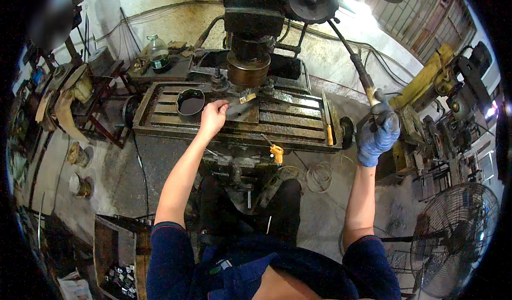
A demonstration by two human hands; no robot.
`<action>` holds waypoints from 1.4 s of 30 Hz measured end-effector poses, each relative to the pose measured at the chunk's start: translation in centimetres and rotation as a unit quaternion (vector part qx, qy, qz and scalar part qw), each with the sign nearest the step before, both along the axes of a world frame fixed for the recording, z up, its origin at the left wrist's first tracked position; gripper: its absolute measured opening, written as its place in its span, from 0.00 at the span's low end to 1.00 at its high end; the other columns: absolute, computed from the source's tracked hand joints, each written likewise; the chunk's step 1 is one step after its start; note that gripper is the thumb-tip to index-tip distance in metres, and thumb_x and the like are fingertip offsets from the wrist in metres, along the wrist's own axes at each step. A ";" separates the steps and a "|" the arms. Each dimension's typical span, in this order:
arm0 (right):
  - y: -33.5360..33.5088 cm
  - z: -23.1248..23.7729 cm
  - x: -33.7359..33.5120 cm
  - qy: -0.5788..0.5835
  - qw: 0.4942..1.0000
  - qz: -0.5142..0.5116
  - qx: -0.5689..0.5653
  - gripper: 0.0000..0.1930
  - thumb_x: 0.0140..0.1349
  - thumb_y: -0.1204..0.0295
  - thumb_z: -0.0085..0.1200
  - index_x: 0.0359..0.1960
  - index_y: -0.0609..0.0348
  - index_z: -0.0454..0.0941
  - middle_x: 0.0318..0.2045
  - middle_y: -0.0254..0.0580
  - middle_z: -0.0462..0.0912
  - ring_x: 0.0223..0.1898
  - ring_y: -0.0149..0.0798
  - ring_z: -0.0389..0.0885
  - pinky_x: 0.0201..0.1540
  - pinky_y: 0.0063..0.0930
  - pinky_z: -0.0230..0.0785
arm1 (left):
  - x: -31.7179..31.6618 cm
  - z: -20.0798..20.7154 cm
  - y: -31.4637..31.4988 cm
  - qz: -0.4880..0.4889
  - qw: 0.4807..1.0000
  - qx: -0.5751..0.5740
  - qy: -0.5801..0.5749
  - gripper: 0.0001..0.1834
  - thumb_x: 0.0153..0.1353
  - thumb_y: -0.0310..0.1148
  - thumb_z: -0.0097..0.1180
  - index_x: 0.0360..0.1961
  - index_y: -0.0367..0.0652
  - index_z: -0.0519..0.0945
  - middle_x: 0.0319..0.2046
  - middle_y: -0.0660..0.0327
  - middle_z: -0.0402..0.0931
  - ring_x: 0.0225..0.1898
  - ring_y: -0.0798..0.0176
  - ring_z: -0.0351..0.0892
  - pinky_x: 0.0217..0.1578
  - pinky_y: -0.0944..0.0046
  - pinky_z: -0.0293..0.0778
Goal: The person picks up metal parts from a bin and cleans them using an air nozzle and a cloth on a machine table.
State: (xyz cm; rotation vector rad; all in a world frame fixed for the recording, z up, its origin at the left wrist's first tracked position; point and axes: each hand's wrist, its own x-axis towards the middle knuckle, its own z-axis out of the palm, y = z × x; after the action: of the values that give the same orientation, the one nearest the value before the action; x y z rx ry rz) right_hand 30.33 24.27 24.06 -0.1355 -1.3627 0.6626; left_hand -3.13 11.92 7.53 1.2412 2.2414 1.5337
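Front-left of the round brown metal spindle (248,71), the left hand (214,118) pinches a slim, yellow-ended, right-pointing tool (247,98); rightward, the right hand (380,132) clasps a black lever (356,61).

two hands (214,118) (385,119), one glove (377,144), one bowl (191,103), one bottle (158,53), one fan (453,241)

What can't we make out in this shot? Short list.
All in the head view:
- Left hand: what its fingertips pinch is too small to tell; the hand itself covers its palm.
- Lever: its lower end is hidden by the gloved right hand.
- Machine head: top cut off by the upper edge.
- Round container: contents too dark to identify.
- Metal parts: too small to count.
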 end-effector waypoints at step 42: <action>0.0 5.3 0.7 -0.017 0.998 -0.041 0.038 0.16 0.59 0.63 0.50 0.29 0.68 0.78 0.29 0.44 0.80 0.31 0.30 0.74 0.44 0.28 0.65 | 0.7 -0.8 0.3 -0.050 0.993 0.026 -0.105 0.16 0.59 0.31 0.48 0.45 0.32 0.73 0.18 0.61 0.72 0.13 0.72 0.67 0.16 0.68 0.64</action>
State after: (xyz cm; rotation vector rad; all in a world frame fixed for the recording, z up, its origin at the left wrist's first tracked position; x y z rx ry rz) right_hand 31.03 24.25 29.33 -0.1420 -1.4056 0.5417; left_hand -2.42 12.25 6.74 1.1288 1.9914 1.6110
